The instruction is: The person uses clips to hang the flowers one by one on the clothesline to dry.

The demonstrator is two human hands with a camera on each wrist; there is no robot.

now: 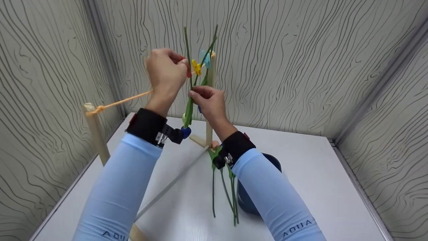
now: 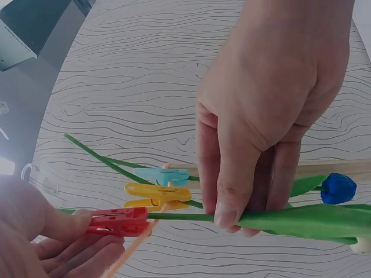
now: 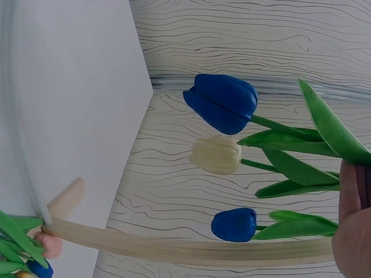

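I note the left hand (image 2: pixel 35 226) pinching a red clothespin (image 2: pixel 124 221) at an orange cord (image 2: pixel 128 253), the right hand (image 2: pixel 261 116) pinching a leafy green stem (image 2: pixel 179 216), yellow clothespin (image 2: pixel 156 192) and light-blue clothespin (image 2: pixel 159 174) beyond.

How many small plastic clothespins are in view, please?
3: a red plastic clothespin pinched by the left hand; a yellow clothespin on the orange cord just beyond it; and a light-blue clothespin farther along, nearest the pale wooden post. Others might be hidden.

Free air right of post (image 1: pixel 211 75), yellow clothespin (image 1: pixel 196 68) crowding red clothespin (image 2: pixel 130 220), cord (image 1: pixel 127 99) leftward
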